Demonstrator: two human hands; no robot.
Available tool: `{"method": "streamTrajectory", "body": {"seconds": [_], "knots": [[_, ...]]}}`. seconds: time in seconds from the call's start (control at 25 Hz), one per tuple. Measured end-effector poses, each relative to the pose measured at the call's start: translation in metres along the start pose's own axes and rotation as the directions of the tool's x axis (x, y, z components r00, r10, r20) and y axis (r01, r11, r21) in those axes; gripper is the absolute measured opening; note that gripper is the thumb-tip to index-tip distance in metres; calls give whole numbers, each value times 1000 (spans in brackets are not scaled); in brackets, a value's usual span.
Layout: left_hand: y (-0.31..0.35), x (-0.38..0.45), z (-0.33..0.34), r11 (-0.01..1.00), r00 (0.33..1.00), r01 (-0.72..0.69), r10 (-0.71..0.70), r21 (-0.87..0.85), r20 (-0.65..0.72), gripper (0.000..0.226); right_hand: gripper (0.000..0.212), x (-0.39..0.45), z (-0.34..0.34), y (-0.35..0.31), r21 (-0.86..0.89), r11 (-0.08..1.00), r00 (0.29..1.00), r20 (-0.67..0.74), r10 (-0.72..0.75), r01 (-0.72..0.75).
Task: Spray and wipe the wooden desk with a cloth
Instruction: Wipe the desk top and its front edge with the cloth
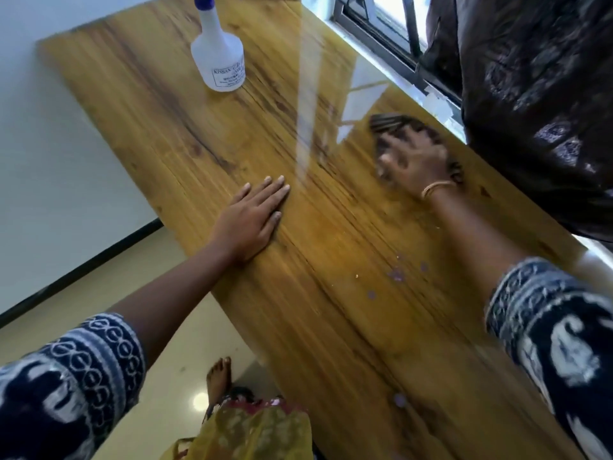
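The glossy wooden desk (pixel 331 293) runs from near right to far left. My right hand (pixel 411 159) presses down on a dark striped cloth (pixel 391 122) near the desk's right edge, blurred by motion. Flat on the wood near the middle rests my left hand (pixel 253 215), palm down, fingers together, holding nothing. A white spray bottle (pixel 219 58) with a blue trigger stands upright at the far end of the desk, well away from both hands. A few small purplish spots (pixel 396 273) mark the surface closer to me.
A large black plastic bag (pixel 537 104) leans at the desk's right edge, just beyond the cloth. A window frame (pixel 374 28) runs along the far right side. A white wall borders the left, with tiled floor (pixel 99 293) and my bare foot (pixel 219 376) below.
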State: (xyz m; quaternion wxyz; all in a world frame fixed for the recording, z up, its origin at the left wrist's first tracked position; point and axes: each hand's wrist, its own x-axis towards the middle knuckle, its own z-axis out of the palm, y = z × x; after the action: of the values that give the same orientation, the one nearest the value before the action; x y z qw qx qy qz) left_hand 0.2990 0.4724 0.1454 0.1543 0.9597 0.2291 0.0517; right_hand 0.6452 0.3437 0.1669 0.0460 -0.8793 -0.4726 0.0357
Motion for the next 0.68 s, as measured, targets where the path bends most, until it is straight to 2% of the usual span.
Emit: {"method": "streamTrajectory", "body": {"seconds": [0.08,0.16,0.2,0.28,0.36,0.44,0.48,0.52,0.56,0.6,0.64,0.68], "knots": [[-5,4,-2,1000,1000,-19,19,-3,7,55,63,26,-5,39,47,964,965,29,262,-263],[-6,8,-3,1000,1000,-18,19,-21,19,54,59,29,-5,34,59,934,935,34,352,-353],[-4,8,-3,1000,1000,-15,15,-21,24,54,59,22,-4,21,61,939,941,7,339,-338],[-3,8,-3,1000,1000,-14,15,-26,18,54,62,-6,1,-15,26,985,986,-5,169,-169],[-4,8,-4,999,1000,-14,15,-44,15,55,59,-56,11,-51,-16,989,988,53,-145,146],[-4,8,-5,1000,1000,-4,4,-30,16,56,57,-108,16,-70,-11,896,890,121,-439,443],[-3,8,-5,1000,1000,-4,4,-26,14,56,57,-113,12,-65,4,851,843,133,-521,526],[-2,8,-6,1000,1000,-7,8,-28,10,56,58,-104,6,-52,22,835,829,111,-548,549],[-2,9,-6,999,1000,-10,10,-33,7,56,59,-88,4,-32,27,871,868,72,-492,491],[-2,9,-6,999,1000,-9,10,-38,8,56,61,-70,2,-7,26,935,935,16,-355,354],[-2,9,-4,999,1000,-6,6,-38,8,55,63,-54,-2,22,33,987,987,-36,-158,160],[-3,8,-3,999,1000,-1,1,-33,4,55,66,-42,-5,52,39,999,996,-74,40,-37]]}}
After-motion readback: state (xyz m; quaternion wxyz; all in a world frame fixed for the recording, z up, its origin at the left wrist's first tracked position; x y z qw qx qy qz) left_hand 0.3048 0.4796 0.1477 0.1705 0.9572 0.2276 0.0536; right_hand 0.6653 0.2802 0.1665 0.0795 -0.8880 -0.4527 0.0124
